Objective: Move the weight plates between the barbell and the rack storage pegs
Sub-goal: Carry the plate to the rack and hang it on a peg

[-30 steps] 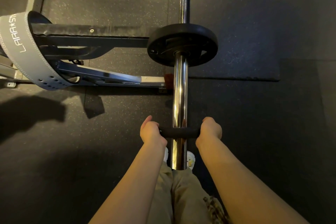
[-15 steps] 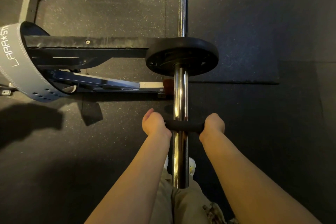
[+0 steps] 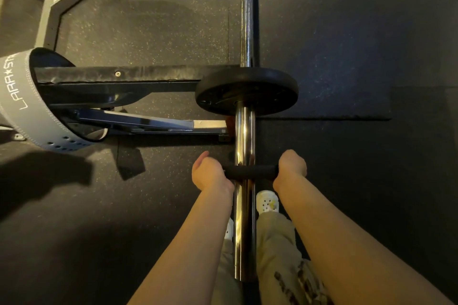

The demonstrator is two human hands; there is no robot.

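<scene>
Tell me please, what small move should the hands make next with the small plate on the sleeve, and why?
Probably slide the small plate further along the sleeve toward the larger weight plate. Both the left hand and the right hand grip its edges, the sleeve passes through it, and bare chrome separates the two plates.

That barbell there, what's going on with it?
A person stands at the end of the barbell, looking down along its chrome sleeve. Both hands grip a small black plate that sits on the sleeve: the left hand on its left edge, the right hand on its right edge. A larger black plate sits farther up the sleeve, apart from the small one. A grey lifting belt hangs over the black rack arm on the left.
</scene>
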